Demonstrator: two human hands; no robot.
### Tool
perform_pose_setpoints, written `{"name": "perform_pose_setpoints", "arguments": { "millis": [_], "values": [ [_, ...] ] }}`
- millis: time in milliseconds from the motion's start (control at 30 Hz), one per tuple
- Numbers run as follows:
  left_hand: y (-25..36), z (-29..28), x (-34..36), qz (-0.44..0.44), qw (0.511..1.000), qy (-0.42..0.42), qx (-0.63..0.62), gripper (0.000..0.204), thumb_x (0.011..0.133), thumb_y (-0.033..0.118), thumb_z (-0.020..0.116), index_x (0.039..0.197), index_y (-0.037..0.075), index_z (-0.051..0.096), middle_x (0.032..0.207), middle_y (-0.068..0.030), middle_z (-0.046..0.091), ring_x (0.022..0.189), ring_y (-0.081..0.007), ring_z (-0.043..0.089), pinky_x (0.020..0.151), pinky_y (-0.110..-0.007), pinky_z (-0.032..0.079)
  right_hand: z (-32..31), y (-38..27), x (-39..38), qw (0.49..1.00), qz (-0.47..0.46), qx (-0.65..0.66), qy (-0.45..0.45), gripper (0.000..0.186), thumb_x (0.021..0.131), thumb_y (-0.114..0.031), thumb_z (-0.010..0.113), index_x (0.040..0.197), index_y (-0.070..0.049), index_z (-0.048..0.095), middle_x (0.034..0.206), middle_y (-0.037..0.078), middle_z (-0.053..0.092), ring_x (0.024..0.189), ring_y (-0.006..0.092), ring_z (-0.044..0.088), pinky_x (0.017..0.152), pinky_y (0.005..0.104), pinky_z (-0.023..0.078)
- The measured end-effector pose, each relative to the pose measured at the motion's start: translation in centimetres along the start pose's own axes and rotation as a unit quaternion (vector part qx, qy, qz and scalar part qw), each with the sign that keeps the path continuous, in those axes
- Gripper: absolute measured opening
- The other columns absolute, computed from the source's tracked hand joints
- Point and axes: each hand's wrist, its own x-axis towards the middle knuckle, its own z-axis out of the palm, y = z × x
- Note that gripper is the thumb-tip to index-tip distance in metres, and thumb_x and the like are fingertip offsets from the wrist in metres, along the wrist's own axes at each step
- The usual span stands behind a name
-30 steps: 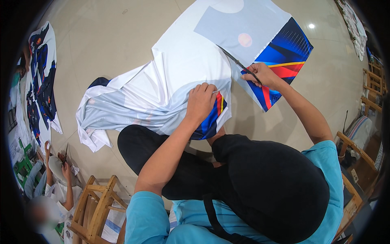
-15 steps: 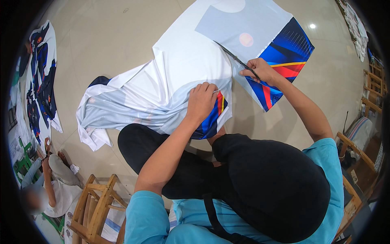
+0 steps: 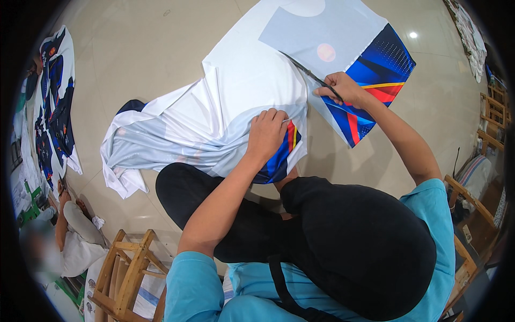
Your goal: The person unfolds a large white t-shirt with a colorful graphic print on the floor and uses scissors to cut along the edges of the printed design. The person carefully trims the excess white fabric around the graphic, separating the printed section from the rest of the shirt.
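Right hand grip closed around long dark scissors; left hand pressed flat, fingers curled, on white printed fabric sheet over beige floor.

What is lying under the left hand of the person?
The left hand presses on bunched white printed fabric, at a blue, red and yellow patch. The tiled floor shows around the cloth; what lies beneath the folds is hidden.

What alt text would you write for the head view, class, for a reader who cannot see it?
A seated person's right hand cuts printed white fabric on a tiled floor with scissors, while the left hand presses the bunched cloth down. A wooden chair stands nearby.
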Motion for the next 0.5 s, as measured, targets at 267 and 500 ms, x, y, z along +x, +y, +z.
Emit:
{"name": "perform_pose_setpoints", "arguments": {
  "millis": [267, 500],
  "values": [
    [0.23, -0.26, 0.1, 0.001, 1.0, -0.004, -0.002, 0.014, 0.095, 0.019, 0.068, 0.103, 0.007, 0.067, 0.098, -0.0102, 0.065, 0.097, -0.0324, 0.063, 0.086, -0.047, 0.049, -0.15, 0.14, 0.49, 1.0, -0.013, 0.006, -0.004, 0.039, 0.08, -0.032, 0.087, 0.076, -0.001, 0.064, 0.057, 0.002, 0.054, 0.047, 0.0087, 0.049, 0.04, 0.0254, 0.034],
    [0.14, -0.17, 0.06, 0.004, 1.0, 0.003, 0.0, 0.013, 0.093, 0.017, 0.07, 0.103, 0.008, 0.068, 0.098, -0.0093, 0.065, 0.097, -0.0319, 0.064, 0.086, -0.046, 0.049, -0.34, -0.42, 0.34, 1.0, -0.01, -0.012, -0.008, 0.04, 0.081, -0.033, 0.087, 0.074, -0.002, 0.063, 0.058, 0.002, 0.055, 0.047, 0.0089, 0.049, 0.041, 0.0251, 0.035]
  ]
}}
